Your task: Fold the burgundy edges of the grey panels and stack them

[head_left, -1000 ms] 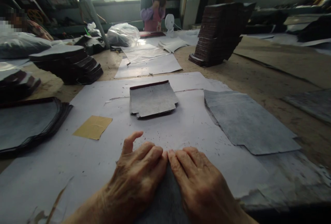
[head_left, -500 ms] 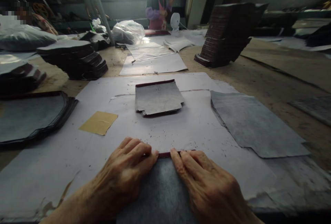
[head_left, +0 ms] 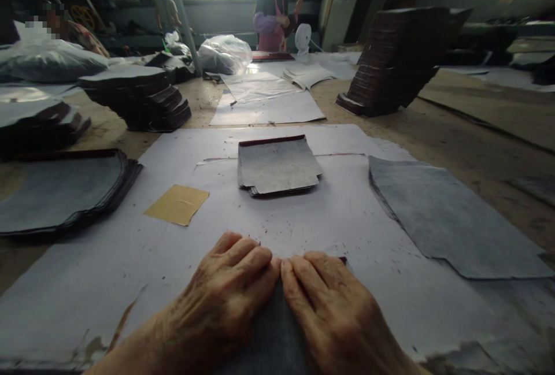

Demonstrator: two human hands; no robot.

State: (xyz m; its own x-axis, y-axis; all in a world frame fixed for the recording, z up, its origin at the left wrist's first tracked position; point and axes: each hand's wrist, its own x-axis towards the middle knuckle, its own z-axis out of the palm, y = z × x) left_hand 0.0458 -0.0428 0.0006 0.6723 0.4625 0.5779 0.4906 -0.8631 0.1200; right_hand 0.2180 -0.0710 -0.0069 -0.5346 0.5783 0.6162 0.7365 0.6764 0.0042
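A grey-backed sheet of material [head_left: 277, 334] lies under my two hands at the near edge of the table, with a dark red folded strip along its far edge. My left hand [head_left: 229, 288] is closed, its thumb and curled fingers pressing that edge. Beside it, nearly touching at the fingertips, my right hand [head_left: 333, 305] presses the same edge with its fingers held together. Most of the red strip is covered; a bit shows at the right. Just beyond lies a small stack of similar grey pieces [head_left: 280, 164] with a red far edge.
White paper [head_left: 243, 230] covers the table, with a tan square [head_left: 177, 204] on it. Grey sheets [head_left: 455, 219] lie right, a curved stack [head_left: 65, 190] left. Tall dark stacks [head_left: 390, 63] and plastic bags [head_left: 225, 54] stand farther back. A person [head_left: 273, 17] stands across the table.
My hands have come closer together along the folded edge, covering the red strip between them. The view has shifted slightly, so things appear farther right.
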